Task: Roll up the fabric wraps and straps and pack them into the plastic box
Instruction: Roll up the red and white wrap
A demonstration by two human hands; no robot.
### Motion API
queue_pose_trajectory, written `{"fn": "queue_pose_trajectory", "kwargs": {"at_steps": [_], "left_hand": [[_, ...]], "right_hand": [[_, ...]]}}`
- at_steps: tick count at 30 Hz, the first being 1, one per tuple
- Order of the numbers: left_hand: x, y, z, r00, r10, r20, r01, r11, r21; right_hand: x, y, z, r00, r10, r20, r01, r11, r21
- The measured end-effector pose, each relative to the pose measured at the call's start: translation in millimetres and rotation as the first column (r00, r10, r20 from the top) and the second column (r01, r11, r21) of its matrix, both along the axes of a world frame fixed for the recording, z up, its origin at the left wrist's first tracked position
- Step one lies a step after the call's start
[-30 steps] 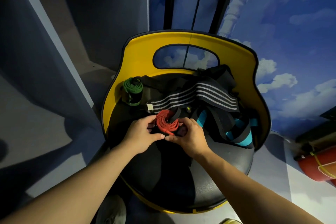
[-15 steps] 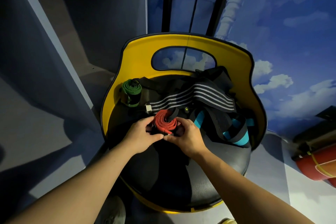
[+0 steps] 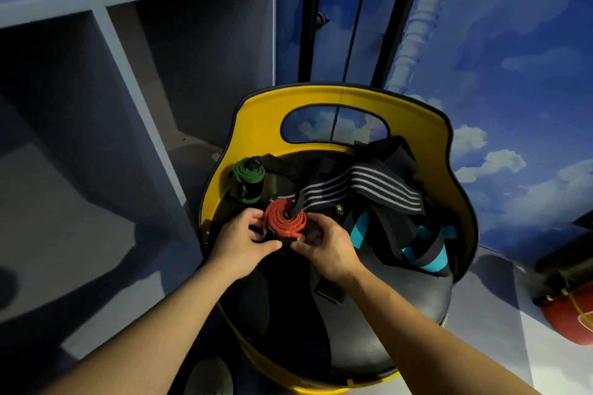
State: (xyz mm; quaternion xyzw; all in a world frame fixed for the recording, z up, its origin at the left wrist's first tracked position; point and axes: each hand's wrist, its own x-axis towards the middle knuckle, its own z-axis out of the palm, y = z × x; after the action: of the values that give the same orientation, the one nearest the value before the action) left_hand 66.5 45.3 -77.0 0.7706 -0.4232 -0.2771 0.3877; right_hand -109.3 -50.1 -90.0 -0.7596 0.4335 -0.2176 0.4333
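Red roll (image 3: 284, 220): I pinch it between my left hand (image 3: 243, 245) and right hand (image 3: 325, 250), over the black seat (image 3: 369, 324). Its lower edge hides behind my thumbs. Loose straps (image 3: 385, 192) pile at two o'clock; shelving (image 3: 106, 42) at ten.
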Motion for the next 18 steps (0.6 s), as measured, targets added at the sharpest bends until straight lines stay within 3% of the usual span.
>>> {"fn": "queue_pose_trajectory", "kwargs": {"at_steps": [10, 18], "left_hand": [[53.7, 25.4, 3.8, 0.983, 0.174, 0.055, -0.178, 0.981, 0.080], [71.0, 16.0, -4.4, 0.935, 0.236, 0.265, -0.271, 0.957, 0.102]], "right_hand": [[77.6, 13.6, -1.7, 0.992, 0.125, 0.009, -0.124, 0.990, -0.072], [106.4, 1.7, -19.1, 0.991, 0.136, -0.004, -0.136, 0.988, -0.070]]}}
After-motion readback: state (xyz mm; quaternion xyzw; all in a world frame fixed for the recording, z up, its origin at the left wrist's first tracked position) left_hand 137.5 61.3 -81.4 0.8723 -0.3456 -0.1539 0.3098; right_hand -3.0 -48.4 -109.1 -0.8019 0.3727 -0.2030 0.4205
